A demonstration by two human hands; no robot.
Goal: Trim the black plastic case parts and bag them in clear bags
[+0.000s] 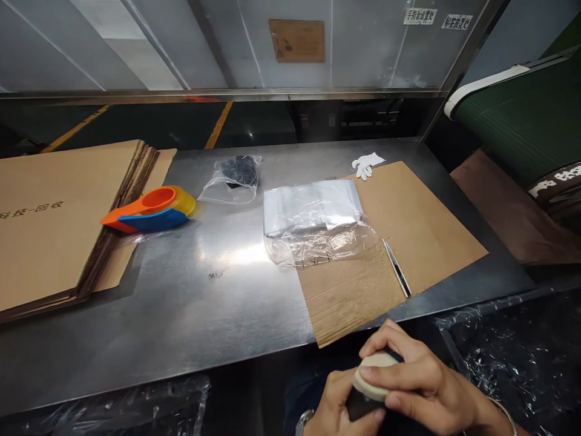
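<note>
Below the table's front edge, my left hand is closed around the dark lower part of a small object with a rounded cream top. My right hand grips the cream top from the right, with fingers and thumb pressed on it. Both hands touch the same object; its exact kind is not clear, and its underside is hidden. Closest to the hands on the table is a utility knife, lying on a flat cardboard sheet. A stack of clear plastic bags overlaps the sheet's left side.
Stacked cardboard covers the table's left end. Beside it sits an orange, blue and yellow tape dispenser. A clear bag with something black and a white glove lie farther back. Black plastic-lined bins flank me; a green conveyor stands right.
</note>
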